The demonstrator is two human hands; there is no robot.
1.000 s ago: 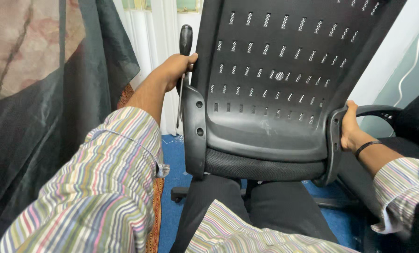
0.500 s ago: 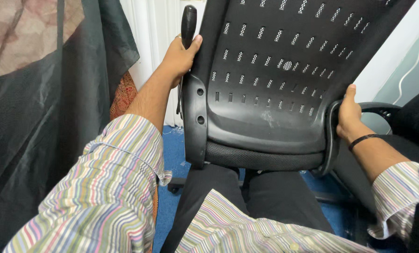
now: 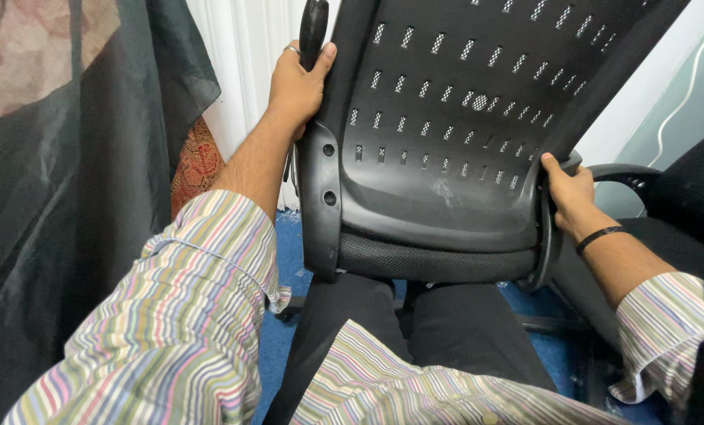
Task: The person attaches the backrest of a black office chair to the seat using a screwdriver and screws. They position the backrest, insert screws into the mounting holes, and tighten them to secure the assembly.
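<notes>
Right now both hands grip a black plastic chair backrest, a wide shell pierced with rows of small slots through which mesh shows. It stands tilted above the person's lap, its lower padded edge just over the dark trousers.

At the backrest's left edge, the left hand is clenched around the rim, thumb pressed on the shell's face and fingers wrapped behind. That same hand also holds a screwdriver against the rim: the black handle sticks up above the thumb, and a thin metal shaft hangs down beside the backrest's left bracket, partly hidden by the wrist. A ring shows on one finger.

At the backrest's lower right corner, the right hand is closed on the rim, thumb lying on the front of the shell, fingers hidden behind it. A black band circles that wrist. Both arms wear striped shirt sleeves.

Just right of the backrest, a curved black armrest of another chair shows behind the right hand. Left of the backrest hangs dark sheer cloth, with a white curtain between them. Below the backrest, blue carpet covers the floor.
</notes>
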